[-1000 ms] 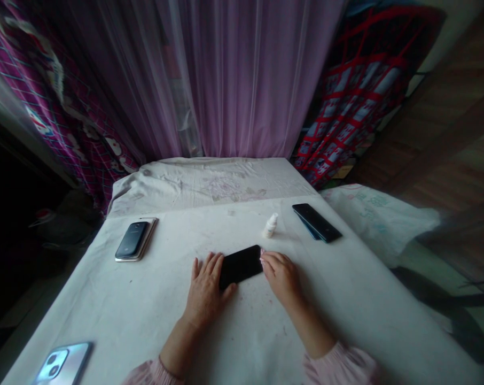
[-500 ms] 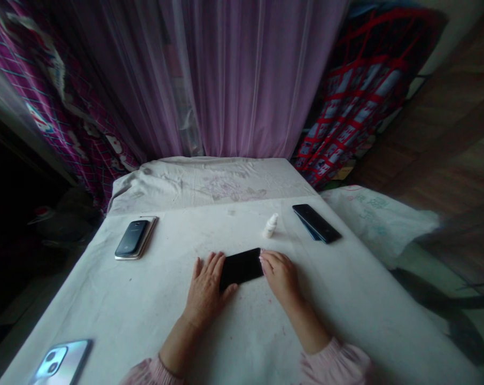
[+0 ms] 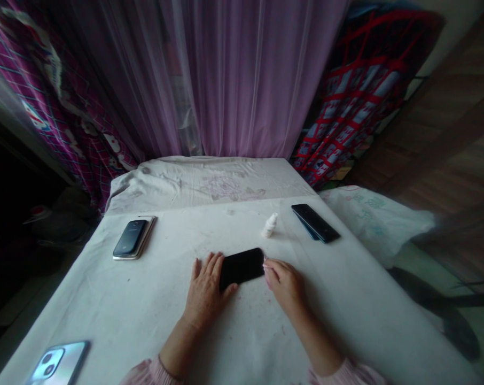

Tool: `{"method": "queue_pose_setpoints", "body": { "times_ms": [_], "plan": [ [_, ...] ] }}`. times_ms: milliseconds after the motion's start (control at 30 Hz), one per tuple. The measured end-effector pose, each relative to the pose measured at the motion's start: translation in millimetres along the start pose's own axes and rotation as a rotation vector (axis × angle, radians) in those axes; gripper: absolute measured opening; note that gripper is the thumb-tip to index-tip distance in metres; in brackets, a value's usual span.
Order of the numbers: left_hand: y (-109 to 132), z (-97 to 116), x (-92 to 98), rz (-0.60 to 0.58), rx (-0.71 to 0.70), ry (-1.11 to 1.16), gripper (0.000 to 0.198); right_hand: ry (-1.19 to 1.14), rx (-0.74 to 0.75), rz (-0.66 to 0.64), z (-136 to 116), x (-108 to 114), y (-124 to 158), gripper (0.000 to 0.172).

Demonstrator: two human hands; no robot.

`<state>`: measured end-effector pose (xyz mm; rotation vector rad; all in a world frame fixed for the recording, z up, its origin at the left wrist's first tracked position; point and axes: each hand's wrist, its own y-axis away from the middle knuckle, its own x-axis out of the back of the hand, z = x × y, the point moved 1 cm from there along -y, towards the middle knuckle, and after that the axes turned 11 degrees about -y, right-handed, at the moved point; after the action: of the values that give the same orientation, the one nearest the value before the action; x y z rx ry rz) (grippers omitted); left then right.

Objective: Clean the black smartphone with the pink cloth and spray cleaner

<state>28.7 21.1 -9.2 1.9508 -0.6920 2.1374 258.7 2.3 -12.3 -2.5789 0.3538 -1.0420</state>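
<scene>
Phone (image 3: pixel 242 269), black, lies flat on the table (image 3: pixel 117 305) between both hands, its long axis running nearly crosswise to the view. Left hand (image 3: pixel 205 291) open, palm down, against the phone's left end. Right hand (image 3: pixel 285 286) open, loosely curved, fingertips (image 3: pixel 265 266) touching the right end; neither hand closes around it. Small white bottle (image 3: pixel 270 225) sits just beyond the phone.
</scene>
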Motion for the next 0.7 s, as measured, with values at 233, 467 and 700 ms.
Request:
{"method": "queue_pose_setpoints", "body": {
  "times_ms": [233, 467, 700],
  "plan": [
    [-1.5, -0.6, -2.0, -0.011, -0.001, 0.005, 0.064, 0.029, -0.072, -0.022, -4.1, -0.6, -3.6, 0.027],
    [-0.2, -1.4, -4.2, 0.020, -0.003, 0.004, 0.064, 0.081, -0.088, -0.036, -11.7, -19.5, -43.1, 0.024],
    [-0.3, 2.6, -3.4, 0.021, 0.030, 0.001, 0.063, 0.065, -0.040, -0.012, -7.8, -14.0, -28.8, 0.027]
  ]
}}
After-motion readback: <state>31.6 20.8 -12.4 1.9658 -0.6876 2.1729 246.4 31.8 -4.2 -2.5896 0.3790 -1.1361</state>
